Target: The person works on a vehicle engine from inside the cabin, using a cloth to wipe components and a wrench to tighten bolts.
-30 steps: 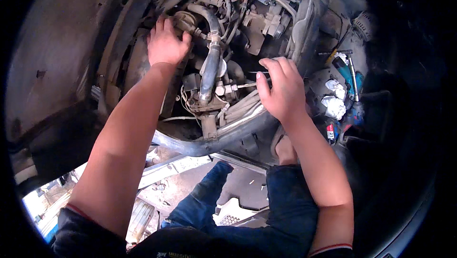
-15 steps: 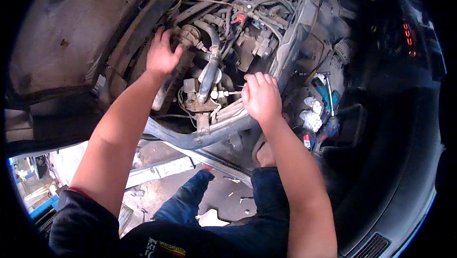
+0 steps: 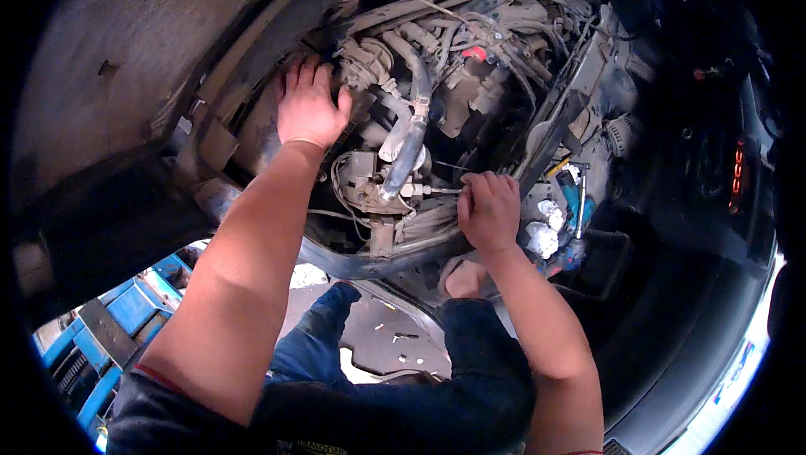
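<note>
A dusty engine bay lies below me, full of hoses and cables. My left hand [image 3: 312,111] lies open, fingers spread, on a dark part beside a round, dirt-covered housing [image 3: 367,62]. My right hand [image 3: 491,213] is closed around the end of a thin metal rod [image 3: 443,191]; what is inside the fist is hidden. The rod's other end meets a pale fitting [image 3: 417,190] on a bracketed unit [image 3: 361,189] with thin wires. A thick grey hose [image 3: 408,153] curves down to that unit. A red cap [image 3: 474,53] shows farther back.
On the ledge to the right lie a long-shafted ratchet [image 3: 583,203], a teal tool [image 3: 573,200] and crumpled white paper [image 3: 543,240]. Behind them sits a finned round part [image 3: 621,134]. A raised panel [image 3: 193,27] covers the upper left; blue metal frames [image 3: 126,321] stand lower left.
My view has shifted, so the engine bay sits farther right and lower. The left hand stays open by the round housing. The right hand still grips the rod, and more of the rod shows.
</note>
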A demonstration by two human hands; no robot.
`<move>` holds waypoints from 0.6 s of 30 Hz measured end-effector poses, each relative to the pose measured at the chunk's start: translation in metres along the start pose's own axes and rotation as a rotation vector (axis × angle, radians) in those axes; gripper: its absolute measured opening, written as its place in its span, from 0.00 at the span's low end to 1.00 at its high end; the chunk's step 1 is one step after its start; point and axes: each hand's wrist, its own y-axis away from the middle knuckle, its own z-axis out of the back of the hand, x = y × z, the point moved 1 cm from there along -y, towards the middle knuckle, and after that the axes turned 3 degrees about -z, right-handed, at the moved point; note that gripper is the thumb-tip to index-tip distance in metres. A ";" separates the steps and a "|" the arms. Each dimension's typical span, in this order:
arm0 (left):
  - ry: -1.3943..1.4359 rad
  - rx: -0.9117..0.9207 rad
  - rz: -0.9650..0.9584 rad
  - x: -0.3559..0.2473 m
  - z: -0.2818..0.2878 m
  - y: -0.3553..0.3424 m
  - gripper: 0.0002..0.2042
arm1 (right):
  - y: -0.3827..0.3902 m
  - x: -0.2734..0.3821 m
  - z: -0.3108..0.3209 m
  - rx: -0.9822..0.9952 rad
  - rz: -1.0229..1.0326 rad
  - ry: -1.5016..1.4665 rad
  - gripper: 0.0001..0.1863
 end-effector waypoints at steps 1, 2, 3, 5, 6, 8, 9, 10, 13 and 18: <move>-0.012 0.004 0.000 0.000 0.000 0.000 0.24 | -0.002 0.001 0.001 0.020 0.000 0.001 0.11; -0.020 -0.029 -0.025 0.000 0.000 0.000 0.24 | -0.003 0.002 0.003 0.038 -0.010 -0.010 0.11; -0.015 0.010 -0.004 0.000 -0.001 0.001 0.24 | -0.004 0.003 0.004 0.057 0.000 -0.005 0.11; 0.001 -0.035 -0.040 0.001 -0.002 -0.001 0.24 | -0.006 0.003 0.006 0.056 -0.004 -0.016 0.12; -0.001 0.010 -0.020 0.001 -0.003 -0.001 0.24 | -0.006 0.003 0.007 0.070 -0.016 -0.012 0.12; 0.028 0.011 -0.030 0.002 -0.004 -0.002 0.24 | -0.006 0.003 0.006 0.075 -0.048 -0.020 0.12; 0.034 -0.004 -0.040 0.003 -0.004 -0.002 0.23 | -0.006 0.002 0.007 0.044 -0.037 -0.020 0.13; 0.032 0.032 -0.029 0.003 -0.005 -0.002 0.23 | -0.005 0.000 0.006 0.037 -0.044 -0.037 0.13; 0.022 0.020 -0.043 0.001 -0.005 -0.002 0.21 | -0.002 -0.005 0.003 0.000 -0.064 -0.051 0.11; -0.044 0.000 -0.103 0.001 -0.007 -0.002 0.20 | 0.003 -0.013 0.003 -0.029 -0.084 -0.115 0.10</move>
